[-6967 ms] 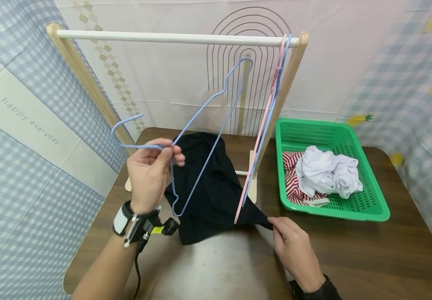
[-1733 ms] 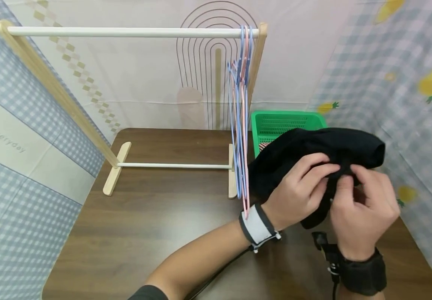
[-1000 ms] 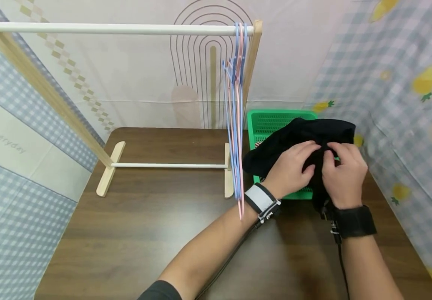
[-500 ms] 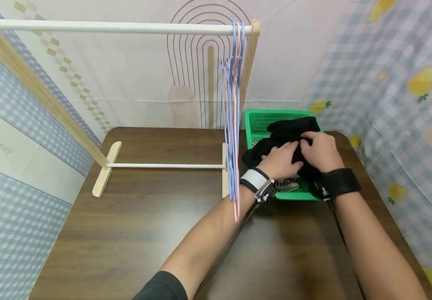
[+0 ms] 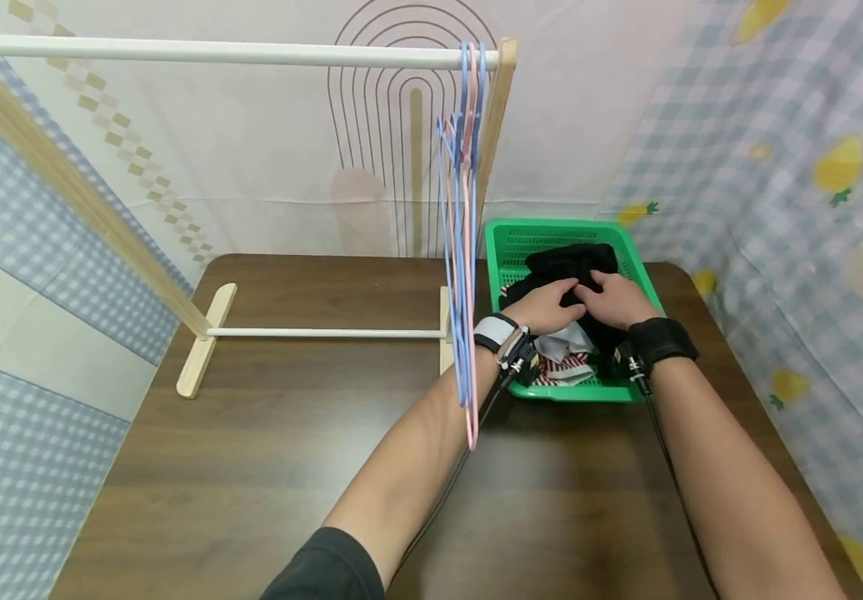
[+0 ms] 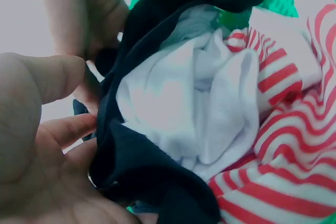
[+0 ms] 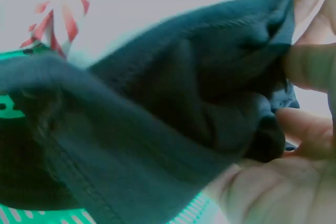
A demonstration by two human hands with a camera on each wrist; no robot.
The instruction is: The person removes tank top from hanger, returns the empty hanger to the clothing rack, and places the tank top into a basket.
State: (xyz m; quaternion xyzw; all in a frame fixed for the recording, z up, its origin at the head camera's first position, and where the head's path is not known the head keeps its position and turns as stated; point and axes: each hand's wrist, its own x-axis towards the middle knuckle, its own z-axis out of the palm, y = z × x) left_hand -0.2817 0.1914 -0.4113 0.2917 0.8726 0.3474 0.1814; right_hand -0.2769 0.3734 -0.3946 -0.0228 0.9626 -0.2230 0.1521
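Note:
A bunched black garment point(image 5: 562, 262) with stitched hems lies inside the green basket point(image 5: 551, 392), over white cloth point(image 6: 168, 98) and a red-and-white striped cloth point(image 6: 294, 156). My left hand point(image 5: 544, 308) rests on the black garment from the left, its thumb apart from the fabric in the left wrist view. From the right, my right hand point(image 5: 619, 300) pinches a fold; the right wrist view shows its thumb and fingertips at the gathered dark cloth point(image 7: 173, 93). The two hands almost meet, fingertips partly hidden in the folds.
Several blue and pink hangers point(image 5: 466, 250) hang from the right end of the rack's white bar point(image 5: 251, 52), overlapping my left forearm in the head view. A wooden rack foot point(image 5: 207, 342) stands at left on the brown table point(image 5: 289, 467). Patterned cloth walls surround it.
The blue hanger left my left hand and now hangs with the others. The black garment came off the table, was gathered by both hands and lowered into the basket.

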